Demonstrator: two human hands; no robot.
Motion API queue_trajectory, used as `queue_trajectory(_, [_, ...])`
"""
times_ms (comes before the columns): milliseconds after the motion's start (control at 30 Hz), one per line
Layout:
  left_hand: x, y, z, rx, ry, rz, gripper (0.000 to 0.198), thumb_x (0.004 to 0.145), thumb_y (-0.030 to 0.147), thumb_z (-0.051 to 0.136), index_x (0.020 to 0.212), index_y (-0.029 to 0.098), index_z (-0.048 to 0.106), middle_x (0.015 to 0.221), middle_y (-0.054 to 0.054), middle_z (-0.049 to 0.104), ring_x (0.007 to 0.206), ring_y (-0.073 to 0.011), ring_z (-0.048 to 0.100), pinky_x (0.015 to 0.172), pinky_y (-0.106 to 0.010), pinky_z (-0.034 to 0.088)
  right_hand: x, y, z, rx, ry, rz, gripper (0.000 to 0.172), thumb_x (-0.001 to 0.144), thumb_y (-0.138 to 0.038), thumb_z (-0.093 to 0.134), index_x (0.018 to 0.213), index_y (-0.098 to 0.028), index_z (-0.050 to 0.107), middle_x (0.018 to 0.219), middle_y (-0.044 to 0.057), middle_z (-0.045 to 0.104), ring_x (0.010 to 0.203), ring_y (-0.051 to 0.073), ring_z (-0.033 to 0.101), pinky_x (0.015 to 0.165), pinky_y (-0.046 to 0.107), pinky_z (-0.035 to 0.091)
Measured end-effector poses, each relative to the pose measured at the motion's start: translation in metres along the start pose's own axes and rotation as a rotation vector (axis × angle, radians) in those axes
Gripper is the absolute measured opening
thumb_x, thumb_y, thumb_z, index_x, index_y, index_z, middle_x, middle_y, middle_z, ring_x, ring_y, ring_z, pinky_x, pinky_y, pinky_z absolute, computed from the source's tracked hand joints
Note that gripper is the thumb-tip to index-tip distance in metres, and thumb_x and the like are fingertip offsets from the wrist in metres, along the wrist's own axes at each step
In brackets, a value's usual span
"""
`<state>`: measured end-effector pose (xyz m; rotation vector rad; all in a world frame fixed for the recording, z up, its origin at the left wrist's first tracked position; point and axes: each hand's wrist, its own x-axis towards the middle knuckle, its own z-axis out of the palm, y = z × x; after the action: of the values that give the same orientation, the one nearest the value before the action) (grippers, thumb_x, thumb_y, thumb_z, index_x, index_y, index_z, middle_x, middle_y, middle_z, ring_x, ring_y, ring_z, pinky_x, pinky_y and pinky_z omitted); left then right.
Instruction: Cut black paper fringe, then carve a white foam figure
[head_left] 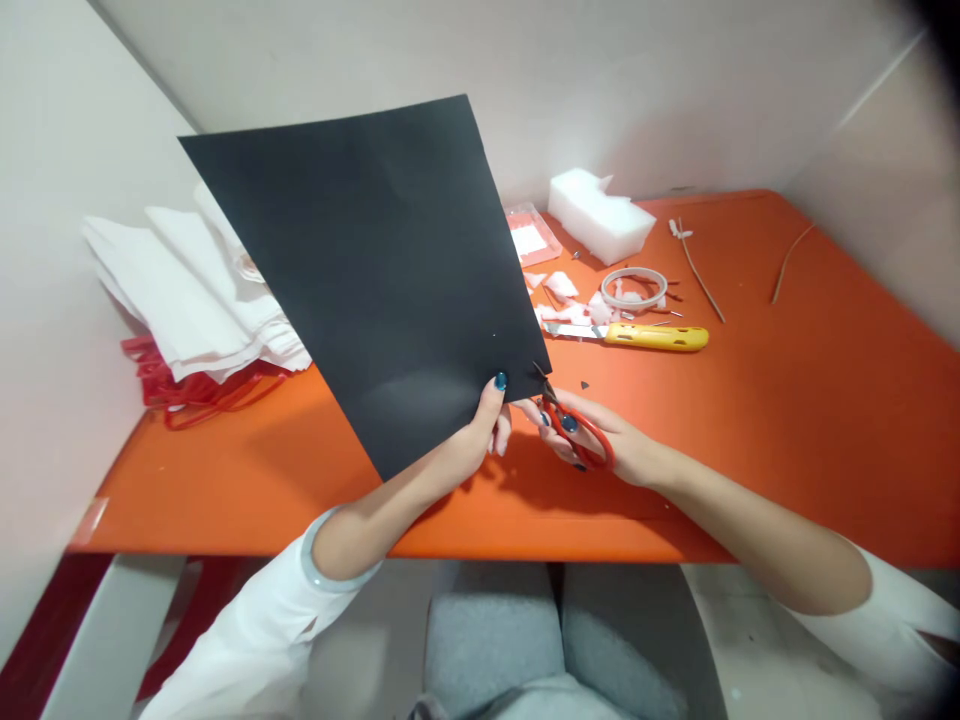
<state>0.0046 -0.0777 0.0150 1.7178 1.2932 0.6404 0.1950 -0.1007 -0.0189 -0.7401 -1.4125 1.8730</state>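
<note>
A large sheet of black paper [375, 250] is held up above the table, tilted. My left hand [484, 425] pinches its lower edge near the right corner, thumb on the front face and fingers behind. My right hand [600, 430] is closed round red-handled scissors [589, 440]. The scissor blades are at the lower right corner of the paper, slightly apart, with the edge between them. Just right of the blades, a tiny black scrap [585, 385] lies on the table.
On the orange table [787, 430] lie a yellow-handled knife [656, 337], a roll of tape [634, 272], white scraps [562, 287], a white foam block [600, 215], a clear box [536, 235] and thin stems [703, 270]. White folded sheets [187, 300] and red ribbon [154, 375] are at left.
</note>
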Motion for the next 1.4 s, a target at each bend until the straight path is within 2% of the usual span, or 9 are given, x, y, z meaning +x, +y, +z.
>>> queue_trajectory(233, [0.001,-0.001,0.000,-0.077,-0.005,0.046,0.060,0.095,0.052,0.028,0.060,0.021,0.065,0.046,0.001,0.052,0.043,-0.0100,0.045,0.057,-0.023,0.046,-0.001,0.001,-0.008,-0.097,0.037,-0.019,0.033,0.090,-0.052,0.049,0.088,-0.020,0.043,0.074,-0.003,0.036,0.057,0.009,0.031,0.051,0.024,0.029])
queue_trajectory(333, [0.007,-0.014,-0.003,-0.162,0.197,0.142,0.043,0.087,0.052,0.048,0.063,0.023,0.068,0.067,-0.001,0.067,0.074,-0.0167,0.064,0.082,-0.028,0.052,-0.005,-0.010,-0.021,-0.344,0.115,-0.028,0.025,0.093,-0.043,0.045,0.085,-0.020,0.043,0.072,-0.002,0.041,0.057,0.010,0.034,0.053,0.025,0.031])
queue_trajectory(400, [0.016,-0.022,-0.009,-0.409,0.357,0.291,0.028,0.078,0.050,0.061,0.076,0.024,0.071,0.084,-0.003,0.071,0.100,-0.0236,0.063,0.094,-0.034,0.050,-0.008,-0.019,-0.033,-0.621,0.221,-0.047,0.018,0.094,-0.035,0.043,0.085,-0.019,0.044,0.074,-0.001,0.047,0.062,0.012,0.039,0.058,0.026,0.032])
queue_trajectory(467, [0.028,-0.026,-0.019,-0.511,0.419,0.344,0.036,0.081,0.051,0.051,0.100,0.025,0.068,0.103,-0.002,0.070,0.120,-0.0229,0.054,0.103,-0.035,0.044,-0.011,-0.028,-0.044,-0.891,0.282,-0.044,0.012,0.092,-0.029,0.044,0.084,-0.019,0.044,0.079,0.001,0.051,0.068,0.014,0.043,0.062,0.027,0.033])
queue_trajectory(633, [0.055,-0.033,-0.050,-0.864,0.216,0.190,0.047,0.082,0.052,0.050,0.111,0.018,0.064,0.116,-0.008,0.068,0.125,-0.0285,0.052,0.105,-0.043,0.043,-0.017,-0.039,-0.060,-1.228,0.291,0.009,0.013,0.086,-0.026,0.049,0.077,-0.020,0.041,0.075,0.001,0.049,0.065,0.015,0.040,0.059,0.027,0.029])
queue_trajectory(800, [0.061,-0.047,-0.052,-0.655,0.280,0.126,0.051,0.070,0.035,0.075,0.116,0.018,0.062,0.125,-0.008,0.064,0.122,-0.0267,0.055,0.106,-0.039,0.044,-0.019,-0.040,-0.060,-1.035,0.182,0.035,0.010,0.087,-0.028,0.047,0.082,-0.019,0.048,0.078,0.002,0.053,0.068,0.016,0.044,0.061,0.027,0.033])
queue_trajectory(933, [0.059,-0.049,-0.046,-0.300,0.434,0.083,0.054,0.068,0.041,0.077,0.116,0.018,0.063,0.124,-0.009,0.064,0.124,-0.0275,0.053,0.107,-0.038,0.042,-0.020,-0.035,-0.057,-0.681,0.145,0.120,0.021,0.090,-0.039,0.048,0.086,-0.019,0.052,0.076,0.001,0.049,0.062,0.013,0.041,0.055,0.025,0.032])
queue_trajectory(1067, [0.057,-0.046,-0.042,-0.206,0.529,0.048,0.052,0.071,0.045,0.074,0.114,0.018,0.064,0.118,-0.008,0.068,0.122,-0.0261,0.055,0.106,-0.035,0.043,-0.019,-0.028,-0.052,-0.282,0.047,0.151,0.026,0.092,-0.044,0.047,0.085,-0.019,0.047,0.068,-0.003,0.037,0.054,0.009,0.034,0.050,0.024,0.029])
queue_trajectory(1400, [0.051,-0.038,-0.038,-0.150,0.599,0.005,0.043,0.074,0.044,0.071,0.109,0.020,0.068,0.116,-0.006,0.069,0.116,-0.0246,0.060,0.103,-0.033,0.046,-0.012,-0.021,-0.046,-0.112,0.070,0.077,0.032,0.093,-0.048,0.046,0.083,-0.017,0.046,0.065,-0.003,0.034,0.054,0.008,0.026,0.049,0.024,0.023])
